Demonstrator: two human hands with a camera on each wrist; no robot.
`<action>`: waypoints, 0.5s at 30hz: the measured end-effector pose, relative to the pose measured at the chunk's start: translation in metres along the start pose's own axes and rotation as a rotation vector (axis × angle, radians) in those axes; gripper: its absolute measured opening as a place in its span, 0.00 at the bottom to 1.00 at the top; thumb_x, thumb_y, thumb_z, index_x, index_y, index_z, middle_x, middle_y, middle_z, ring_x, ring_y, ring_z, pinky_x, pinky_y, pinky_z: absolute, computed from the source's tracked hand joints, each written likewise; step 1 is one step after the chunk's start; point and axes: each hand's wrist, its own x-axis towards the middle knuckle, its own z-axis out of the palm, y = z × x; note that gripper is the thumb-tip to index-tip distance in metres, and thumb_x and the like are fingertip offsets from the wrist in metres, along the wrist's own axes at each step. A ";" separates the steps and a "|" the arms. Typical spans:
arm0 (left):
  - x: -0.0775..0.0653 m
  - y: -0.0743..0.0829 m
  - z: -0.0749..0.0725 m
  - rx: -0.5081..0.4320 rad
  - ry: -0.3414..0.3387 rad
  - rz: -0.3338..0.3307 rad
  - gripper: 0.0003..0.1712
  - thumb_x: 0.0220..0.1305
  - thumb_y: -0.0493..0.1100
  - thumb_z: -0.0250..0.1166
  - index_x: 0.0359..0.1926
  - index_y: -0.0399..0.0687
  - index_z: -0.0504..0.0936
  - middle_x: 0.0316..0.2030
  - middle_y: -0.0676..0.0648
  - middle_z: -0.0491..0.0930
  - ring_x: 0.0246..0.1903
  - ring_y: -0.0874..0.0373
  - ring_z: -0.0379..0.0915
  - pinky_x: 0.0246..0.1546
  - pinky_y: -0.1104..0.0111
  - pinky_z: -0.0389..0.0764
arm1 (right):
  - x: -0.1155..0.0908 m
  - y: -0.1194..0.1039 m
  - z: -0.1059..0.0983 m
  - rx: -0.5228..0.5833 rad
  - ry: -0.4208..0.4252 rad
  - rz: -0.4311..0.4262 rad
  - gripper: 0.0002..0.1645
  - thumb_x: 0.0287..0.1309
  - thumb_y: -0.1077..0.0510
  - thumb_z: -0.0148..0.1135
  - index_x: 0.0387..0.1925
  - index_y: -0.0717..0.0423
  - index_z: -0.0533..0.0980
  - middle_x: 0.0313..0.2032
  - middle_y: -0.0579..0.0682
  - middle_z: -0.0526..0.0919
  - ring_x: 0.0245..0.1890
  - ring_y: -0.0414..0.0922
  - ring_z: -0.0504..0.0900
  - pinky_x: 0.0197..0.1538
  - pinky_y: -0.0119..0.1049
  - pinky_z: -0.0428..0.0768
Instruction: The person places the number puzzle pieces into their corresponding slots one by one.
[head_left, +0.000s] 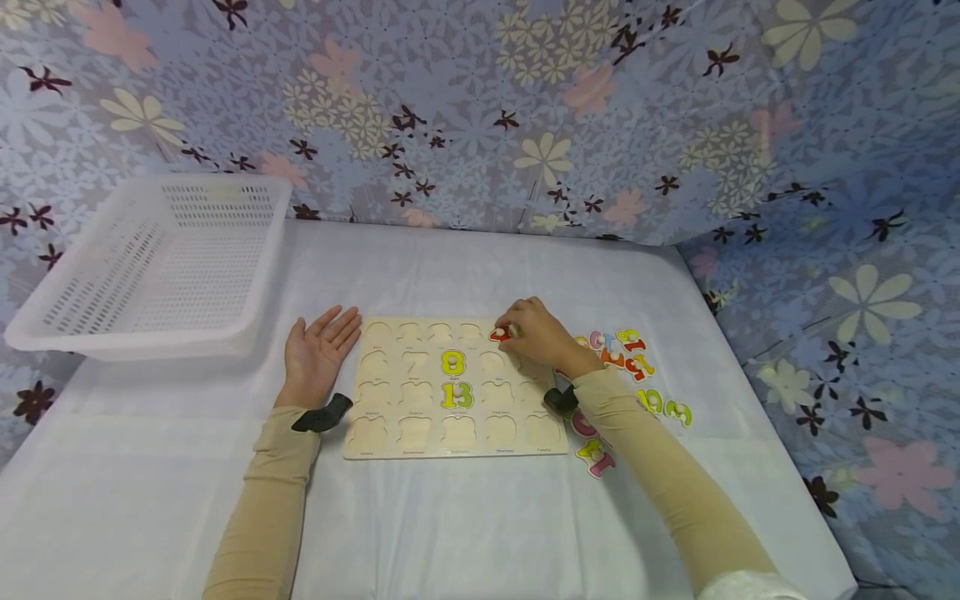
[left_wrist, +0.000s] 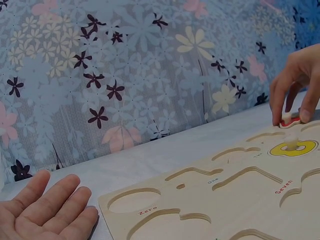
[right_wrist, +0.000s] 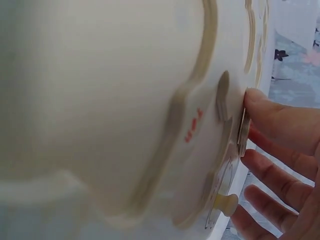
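My right hand (head_left: 536, 333) pinches a small red number piece (head_left: 500, 333) at the far right corner of a wooden number puzzle board (head_left: 455, 457). In the left wrist view, a pale knob shows on this red piece (left_wrist: 291, 120), and the fingertips close around it, right at the board's far edge. Which numeral it is stays partly hidden by the fingers. Beside the board's left edge, my left hand (head_left: 315, 354) lies palm up with its fingers stretched out and nothing in it. A yellow 8 (head_left: 453, 362) and a yellow-green 13 (head_left: 457, 395) sit in their recesses.
Loose number pieces lie right of the board, partly under the right forearm, among them a green 3 (head_left: 678, 412) and a yellow-and-pink piece (head_left: 596, 458). A white plastic basket (head_left: 258, 275) stands at the back left. A flowered cloth (head_left: 450, 108) hangs behind the white-covered table (head_left: 420, 533).
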 end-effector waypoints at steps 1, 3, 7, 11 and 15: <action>0.000 0.000 0.000 0.008 0.003 0.001 0.35 0.78 0.57 0.25 0.76 0.41 0.45 0.74 0.38 0.48 0.71 0.47 0.48 0.70 0.61 0.55 | 0.000 0.000 0.000 0.000 0.000 0.001 0.19 0.54 0.56 0.72 0.48 0.56 0.82 0.46 0.53 0.78 0.53 0.53 0.69 0.56 0.48 0.73; 0.000 0.000 0.001 0.005 0.001 -0.002 0.35 0.78 0.57 0.25 0.75 0.42 0.45 0.74 0.39 0.46 0.71 0.48 0.48 0.70 0.62 0.55 | -0.001 -0.001 0.000 0.004 -0.001 0.003 0.19 0.54 0.56 0.72 0.48 0.56 0.82 0.47 0.54 0.78 0.53 0.54 0.68 0.56 0.48 0.72; 0.000 0.000 0.001 0.006 0.000 -0.004 0.35 0.78 0.57 0.24 0.75 0.42 0.45 0.74 0.38 0.46 0.72 0.48 0.47 0.70 0.62 0.54 | -0.001 -0.003 -0.001 0.016 -0.003 0.013 0.18 0.56 0.57 0.71 0.49 0.56 0.81 0.46 0.53 0.78 0.54 0.53 0.68 0.55 0.48 0.73; 0.000 0.000 0.001 0.013 0.000 -0.004 0.35 0.78 0.57 0.24 0.76 0.42 0.45 0.74 0.38 0.46 0.72 0.48 0.47 0.70 0.62 0.54 | -0.001 -0.005 -0.002 -0.005 0.007 0.030 0.18 0.57 0.57 0.70 0.50 0.56 0.81 0.46 0.53 0.79 0.55 0.53 0.68 0.54 0.48 0.74; 0.000 0.000 0.002 0.001 0.001 -0.007 0.35 0.78 0.58 0.24 0.76 0.42 0.44 0.74 0.39 0.45 0.72 0.48 0.47 0.70 0.62 0.54 | 0.000 -0.008 -0.002 -0.007 0.013 0.042 0.20 0.56 0.59 0.70 0.51 0.58 0.80 0.47 0.54 0.79 0.54 0.54 0.69 0.54 0.48 0.74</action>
